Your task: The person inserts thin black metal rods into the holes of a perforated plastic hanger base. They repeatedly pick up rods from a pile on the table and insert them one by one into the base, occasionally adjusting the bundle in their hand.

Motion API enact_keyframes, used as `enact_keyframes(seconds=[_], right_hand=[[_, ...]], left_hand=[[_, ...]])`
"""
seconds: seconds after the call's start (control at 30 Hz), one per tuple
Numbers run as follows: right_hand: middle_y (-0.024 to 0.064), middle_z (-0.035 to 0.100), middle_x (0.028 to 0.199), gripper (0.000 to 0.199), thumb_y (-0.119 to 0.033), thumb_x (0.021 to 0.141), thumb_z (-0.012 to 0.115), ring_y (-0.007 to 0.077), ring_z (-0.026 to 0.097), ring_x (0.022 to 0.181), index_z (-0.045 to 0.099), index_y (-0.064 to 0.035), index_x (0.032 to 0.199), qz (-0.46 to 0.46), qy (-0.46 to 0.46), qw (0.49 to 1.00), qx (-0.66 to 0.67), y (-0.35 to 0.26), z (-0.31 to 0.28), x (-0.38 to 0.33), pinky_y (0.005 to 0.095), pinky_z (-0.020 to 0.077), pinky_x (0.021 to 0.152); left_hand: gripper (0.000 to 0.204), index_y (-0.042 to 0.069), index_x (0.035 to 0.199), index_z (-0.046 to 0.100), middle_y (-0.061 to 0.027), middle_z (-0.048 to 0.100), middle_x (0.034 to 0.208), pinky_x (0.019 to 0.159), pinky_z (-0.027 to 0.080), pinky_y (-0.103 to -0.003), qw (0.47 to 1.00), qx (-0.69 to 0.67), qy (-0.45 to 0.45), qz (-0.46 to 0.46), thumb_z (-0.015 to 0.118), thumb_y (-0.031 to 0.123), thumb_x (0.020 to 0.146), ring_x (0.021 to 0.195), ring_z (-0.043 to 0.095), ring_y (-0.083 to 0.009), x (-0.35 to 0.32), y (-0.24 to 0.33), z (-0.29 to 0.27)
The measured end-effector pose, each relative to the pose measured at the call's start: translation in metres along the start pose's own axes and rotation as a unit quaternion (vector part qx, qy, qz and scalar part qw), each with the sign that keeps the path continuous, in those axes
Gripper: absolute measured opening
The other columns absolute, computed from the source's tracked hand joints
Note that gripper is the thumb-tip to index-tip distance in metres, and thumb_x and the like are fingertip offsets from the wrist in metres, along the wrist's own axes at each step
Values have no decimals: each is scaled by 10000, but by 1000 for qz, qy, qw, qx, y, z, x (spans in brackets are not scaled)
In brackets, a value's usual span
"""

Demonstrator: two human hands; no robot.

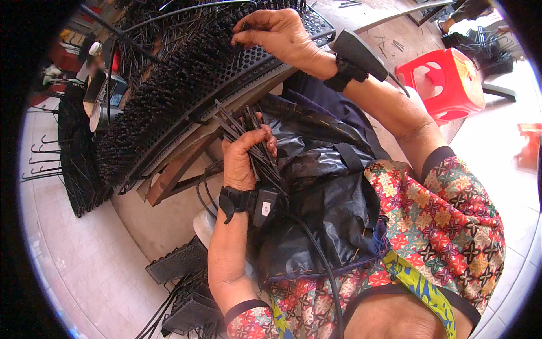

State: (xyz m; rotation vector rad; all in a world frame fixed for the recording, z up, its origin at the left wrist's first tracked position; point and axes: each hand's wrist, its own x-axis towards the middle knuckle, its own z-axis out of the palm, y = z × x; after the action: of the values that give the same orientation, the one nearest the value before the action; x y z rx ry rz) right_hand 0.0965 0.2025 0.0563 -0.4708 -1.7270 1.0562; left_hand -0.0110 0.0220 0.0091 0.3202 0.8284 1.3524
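My left hand (pixel 247 151) is closed round a loose bundle of thin dark sticks (pixel 264 165), held over my lap beside a wooden support. Stretched out above a curved, perforated black rack (pixel 251 69), my right hand (pixel 285 35) has thumb and forefinger pinched together. Whatever lies between those fingertips is too small and dark to make out. A dense mass of upright black sticks (pixel 169 93) fills the rack just below and left of my right fingers. Black plastic sheeting (pixel 316 203) covers my lap under the bundle.
A brown wooden frame (pixel 172 172) holds up the rack. At the right stands a red plastic stool (pixel 443 85). Black mesh trays (pixel 178 261) lie on the floor at lower left, near hooked wires (pixel 44 150). A black cable (pixel 316 243) runs from my left wrist device.
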Motion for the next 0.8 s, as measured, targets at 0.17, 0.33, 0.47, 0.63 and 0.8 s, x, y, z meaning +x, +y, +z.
enact_keyframes(seconds=[0.17, 0.33, 0.47, 0.63, 0.8], right_hand=[[50, 671, 839, 156, -84, 806, 647, 89, 624, 770, 650, -15, 945, -34, -82, 991, -103, -5, 0, 1, 198, 490, 716], [66, 667, 830, 156, -104, 822, 631, 115, 626, 756, 641, -10, 947, -87, -166, 968, -164, -10, -1, 8, 210, 485, 705], [123, 642, 730, 176, -149, 770, 667, 178, 617, 635, 654, -38, 905, -147, -167, 967, -128, -7, 4, 16, 277, 489, 611], [110, 652, 782, 204, -129, 803, 640, 164, 635, 701, 626, -38, 985, -121, -169, 964, -168, -7, 7, 16, 259, 493, 640], [134, 646, 769, 245, -123, 816, 625, 224, 655, 695, 592, -45, 1046, -124, -128, 941, -288, -6, 10, 9, 277, 509, 614]], left_hand=[[304, -16, 1026, 550, -103, 587, 752, 489, 482, -298, 1000, -6, 0, -2, 599, 5, 727, 569, 565, -200, 0, 0, 0], [313, -16, 1027, 546, -104, 586, 747, 488, 482, -303, 1000, -8, -12, 1, 604, 1, 720, 568, 564, -202, 1, 0, 0], [312, -15, 1027, 544, -103, 583, 741, 491, 482, -302, 1000, -11, -11, -4, 601, 1, 721, 570, 563, -202, 1, 2, 0], [318, -17, 1031, 541, -103, 580, 735, 497, 483, -303, 1000, -12, -8, -3, 606, 2, 720, 568, 561, -200, 1, 1, -1], [361, 17, 1093, 508, -95, 556, 775, 522, 469, -312, 1000, 4, -17, -15, 595, 29, 743, 604, 542, -197, 1, 2, -3]])
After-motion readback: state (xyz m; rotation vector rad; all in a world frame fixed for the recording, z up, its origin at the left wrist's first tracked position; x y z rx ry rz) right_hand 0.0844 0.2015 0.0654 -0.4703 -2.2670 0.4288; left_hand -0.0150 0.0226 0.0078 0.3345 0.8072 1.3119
